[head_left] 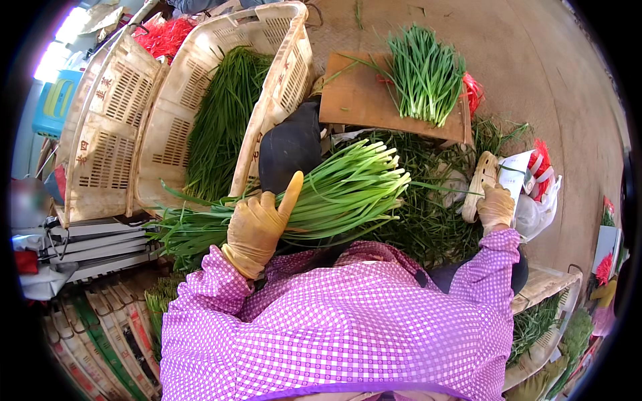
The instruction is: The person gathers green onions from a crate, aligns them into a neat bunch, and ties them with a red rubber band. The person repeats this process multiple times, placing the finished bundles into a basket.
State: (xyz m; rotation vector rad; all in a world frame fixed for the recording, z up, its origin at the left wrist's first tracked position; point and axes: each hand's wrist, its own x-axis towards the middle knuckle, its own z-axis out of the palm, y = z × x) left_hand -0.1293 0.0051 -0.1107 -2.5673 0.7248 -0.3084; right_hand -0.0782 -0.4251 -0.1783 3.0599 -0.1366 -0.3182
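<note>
My left hand [257,224], in a yellowish rubber glove, grips a thick bunch of garlic chives [346,193] across my lap. Its extended index finger or thumb points up along the leaves. The pale cut ends of the bunch face right, and the green tips hang past my left sleeve. Off to the right, my right hand [495,206], gloved the same way, pinches one long chive leaf [441,188] that stretches from near the cut ends. That hand is beside a beige clog [480,186] with holes.
A plastic crate [293,75] with loose chives [228,120] stands front left. Another chive bunch [426,75] lies on a low wooden board [351,95], over red twine. Leaf scraps [426,220] cover the floor between my legs. A plastic bag [544,215] sits right; folded crates [100,341] are behind left.
</note>
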